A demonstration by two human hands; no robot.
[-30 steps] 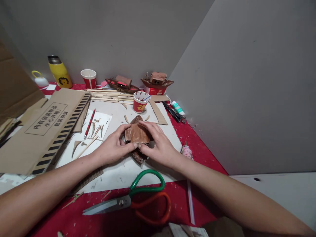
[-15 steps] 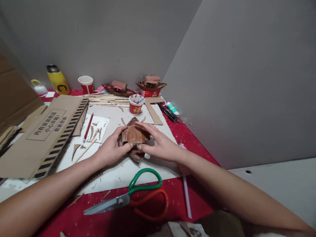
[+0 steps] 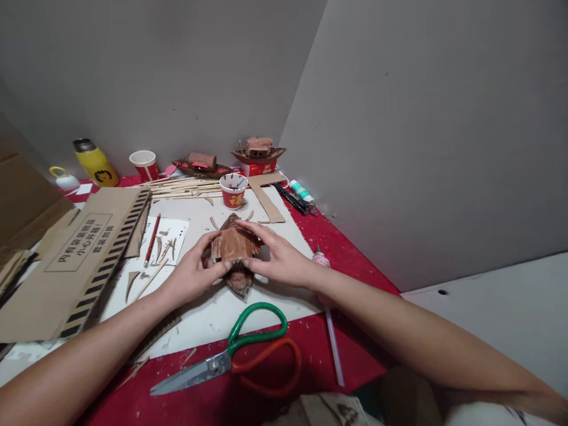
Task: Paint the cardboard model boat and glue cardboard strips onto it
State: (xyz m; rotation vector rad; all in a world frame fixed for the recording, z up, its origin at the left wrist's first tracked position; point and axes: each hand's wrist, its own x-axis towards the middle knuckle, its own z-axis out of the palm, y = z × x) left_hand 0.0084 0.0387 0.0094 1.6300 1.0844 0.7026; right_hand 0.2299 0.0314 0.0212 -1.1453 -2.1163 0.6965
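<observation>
A small brown model boat (image 3: pixel 235 245) with a curved cabin roof sits between my two hands over the white sheet, one pointed end facing me. My left hand (image 3: pixel 202 263) grips its left side, thumb at the near edge of the roof. On the other side my right hand (image 3: pixel 275 254) holds it, fingers along the far right of the roof and thumb at the near edge. Closer to me lie scissors (image 3: pixel 222 358) with one green and one orange handle, blades pointing left. The boat's underside is hidden.
Two finished-looking boats (image 3: pixel 260 151) stand at the back, near a red paper cup (image 3: pixel 234 192) and wooden sticks (image 3: pixel 186 188). Flat cardboard (image 3: pixel 84 254) lies left, beside a red pencil (image 3: pixel 153 239) and cut scraps. A glue gun stick (image 3: pixel 335 349) lies right. A grey wall (image 3: pixel 421 148) borders the table.
My view has shifted slightly to the right. Both hands keep hold of the model boat, whose roof now tilts a little, showing more of the near end.
</observation>
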